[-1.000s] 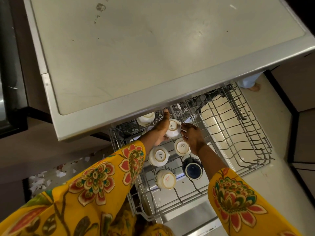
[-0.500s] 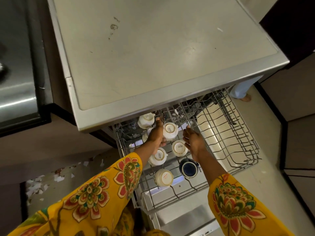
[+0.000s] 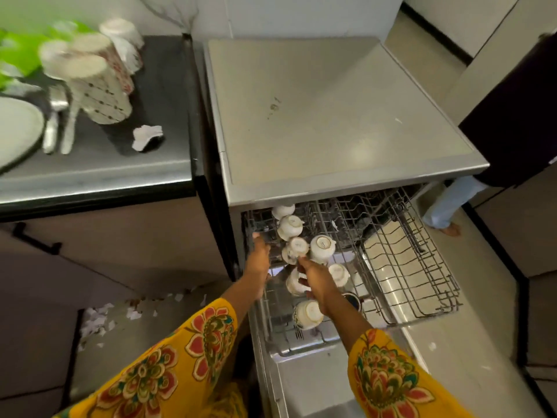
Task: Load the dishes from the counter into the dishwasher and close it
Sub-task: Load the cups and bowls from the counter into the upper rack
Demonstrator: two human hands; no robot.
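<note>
Dishes still on the counter [image 3: 99, 173], at far left, are blurred patterned cups [image 3: 99, 92], a plate [image 3: 18, 128] and cutlery [image 3: 57, 128]. White cups [image 3: 322, 247] sit upturned in the pulled-out rack [image 3: 422, 267] of the open dishwasher [image 3: 331, 116]. Left hand [image 3: 259, 260] reaches flat along the rack's left edge; right hand [image 3: 316, 282] hovers over the cups, and its grip cannot be told.

Soft, even indoor light, fairly bright on the dishwasher top [image 3: 331, 116], which shows a pale sheen near its right front corner. Glare bounces off the open door's steel [image 3: 388, 285] under the rack. Far left, the cups [image 3: 90, 70] and green item [image 3: 18, 52] on the table [image 3: 99, 173] smear with motion blur. Straight edges bow outward toward the corners. Dim shadow fills the floor [image 3: 135, 327] near left.
</note>
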